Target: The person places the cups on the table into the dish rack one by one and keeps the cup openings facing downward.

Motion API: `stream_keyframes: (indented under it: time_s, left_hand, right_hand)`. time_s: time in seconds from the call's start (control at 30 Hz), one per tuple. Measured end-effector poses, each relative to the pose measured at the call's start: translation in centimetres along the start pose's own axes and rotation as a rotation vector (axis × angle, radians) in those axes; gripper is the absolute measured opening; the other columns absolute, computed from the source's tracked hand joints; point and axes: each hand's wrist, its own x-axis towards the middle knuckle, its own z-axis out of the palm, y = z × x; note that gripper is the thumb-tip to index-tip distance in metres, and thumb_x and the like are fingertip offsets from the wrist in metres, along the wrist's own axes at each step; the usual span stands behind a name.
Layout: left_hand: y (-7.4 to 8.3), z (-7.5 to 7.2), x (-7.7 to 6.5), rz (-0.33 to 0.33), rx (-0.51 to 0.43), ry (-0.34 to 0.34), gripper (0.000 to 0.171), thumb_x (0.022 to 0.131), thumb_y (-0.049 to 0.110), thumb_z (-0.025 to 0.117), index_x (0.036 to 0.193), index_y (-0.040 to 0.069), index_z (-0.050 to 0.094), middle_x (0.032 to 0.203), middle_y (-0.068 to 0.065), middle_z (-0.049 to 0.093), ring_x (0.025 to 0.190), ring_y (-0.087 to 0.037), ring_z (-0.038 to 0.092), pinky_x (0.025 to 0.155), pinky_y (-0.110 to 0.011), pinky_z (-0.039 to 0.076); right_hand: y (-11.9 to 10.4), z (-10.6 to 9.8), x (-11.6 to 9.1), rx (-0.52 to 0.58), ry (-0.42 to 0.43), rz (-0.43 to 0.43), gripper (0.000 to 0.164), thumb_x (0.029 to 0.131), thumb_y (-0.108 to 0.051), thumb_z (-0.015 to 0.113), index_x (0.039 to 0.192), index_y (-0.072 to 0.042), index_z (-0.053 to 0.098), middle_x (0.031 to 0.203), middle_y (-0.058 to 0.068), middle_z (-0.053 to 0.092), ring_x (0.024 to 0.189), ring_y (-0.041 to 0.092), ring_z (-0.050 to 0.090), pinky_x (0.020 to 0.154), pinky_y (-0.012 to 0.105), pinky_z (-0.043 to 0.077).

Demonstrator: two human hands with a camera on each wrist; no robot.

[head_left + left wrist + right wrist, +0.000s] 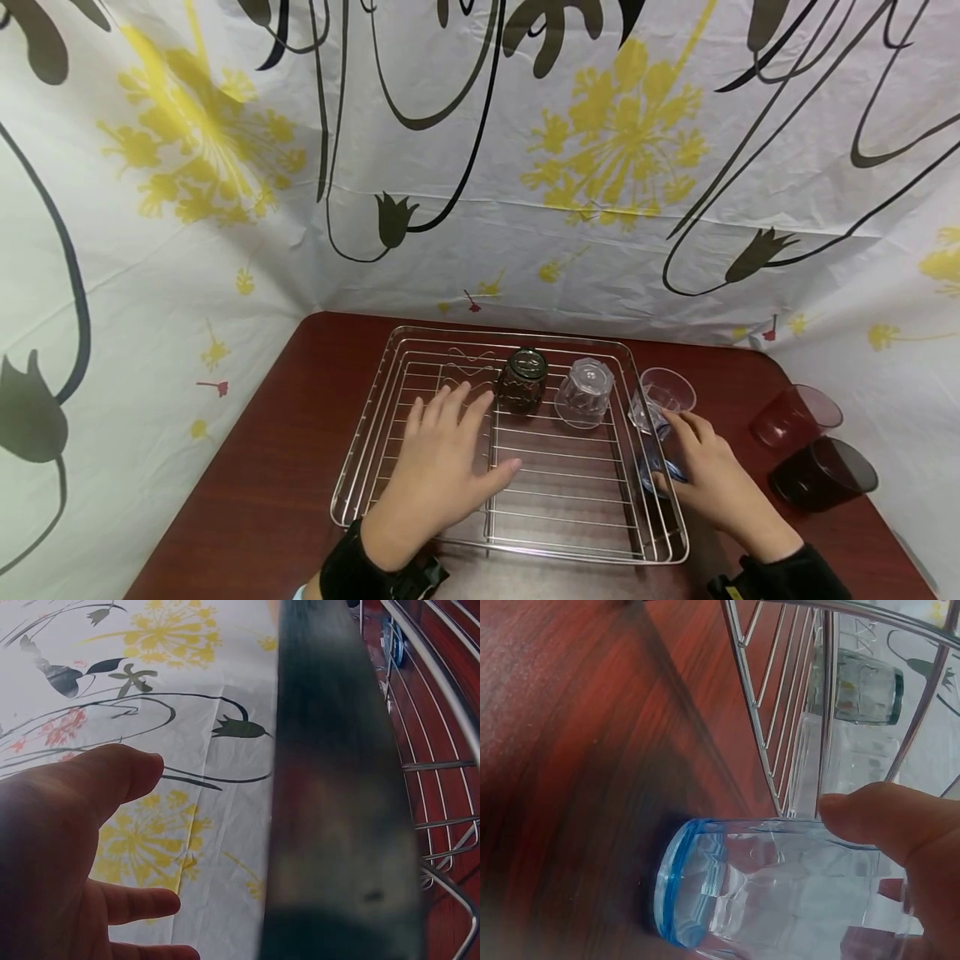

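Observation:
My right hand (pixel 708 475) grips a clear glass with a blue base (pixel 780 889) just outside the rack's right side. The thumb lies along the upper part of this glass, and its blue base is down at the tabletop. My left hand (pixel 438 467) is over the left half of the wire rack (pixel 555 554), fingers spread and nothing in it. Inside the rack, a dark green glass (pixel 522 383) and a clear glass (pixel 585 393) stand upside down near the back. In the left wrist view, a dark blurred strip hides part of the scene.
Behind the right hand stands another clear glass (pixel 670 390), mouth up. Farther right are a red glass (pixel 791 421) and a black glass (pixel 821 475). A patterned sheet (pixel 480 275) hangs round the back and sides of the brown table (pixel 247 475).

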Motion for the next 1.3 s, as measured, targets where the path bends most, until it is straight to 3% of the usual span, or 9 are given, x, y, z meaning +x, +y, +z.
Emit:
stream_keyframes:
  time_s: [0.13,0.37,0.7,1.03,1.3]
  left_hand:
    - [0.0,0.1,0.0,0.008,-0.008,-0.001,0.089,0.086,0.076,0.053,0.153,0.019,0.039,0.158,-0.013,0.038,0.145,-0.039,0.034,0.116,-0.066,0.023]
    - [0.0,0.2,0.0,0.004,-0.031,-0.003,0.088,0.086,0.074,0.055,0.152,0.017,0.041,0.157,-0.012,0.04,0.145,-0.039,0.035,0.117,-0.062,0.025]
    - [0.1,0.0,0.1,0.004,-0.003,-0.016,0.089,0.086,0.076,0.052,0.153,0.019,0.041,0.159,-0.012,0.037,0.146,-0.038,0.034,0.118,-0.063,0.023]
    - [0.4,0.0,0.1,0.013,-0.04,-0.037,0.089,0.086,0.075,0.054,0.153,0.019,0.04,0.158,-0.012,0.038,0.146,-0.038,0.034,0.117,-0.063,0.024]
    - [0.7,0.2,0.1,0.03,-0.041,-0.062,0.088,0.086,0.074,0.055,0.153,0.019,0.04,0.158,-0.012,0.038,0.145,-0.038,0.035,0.117,-0.062,0.024]
  right_hand:
    - [0.2,-0.4,-0.3,-0.005,0.037,-0.011,0.09,0.078,-0.028,0.084,0.149,-0.001,0.037,0.136,0.033,0.042,0.117,0.057,0.046,0.09,0.069,0.041]
    - [0.4,-2.0,-0.5,-0.028,0.104,-0.013,0.073,0.073,-0.021,0.081,0.139,-0.009,0.053,0.132,0.026,0.046,0.11,0.053,0.047,0.083,0.065,0.043]
    - [0.4,-4.7,-0.6,-0.064,0.262,-0.045,0.075,0.061,-0.019,0.082,0.132,-0.011,0.058,0.127,0.024,0.051,0.098,0.053,0.051,0.072,0.062,0.043]
    - [-1.4,-6.7,-0.4,-0.072,0.321,-0.103,0.078,0.061,-0.019,0.08,0.136,-0.012,0.057,0.13,0.024,0.05,0.101,0.051,0.049,0.076,0.059,0.04]
    - [-4.6,-7.5,0.1,-0.068,0.378,-0.192,0.081,0.059,-0.022,0.079,0.137,-0.013,0.057,0.131,0.023,0.052,0.105,0.05,0.05,0.078,0.059,0.041]
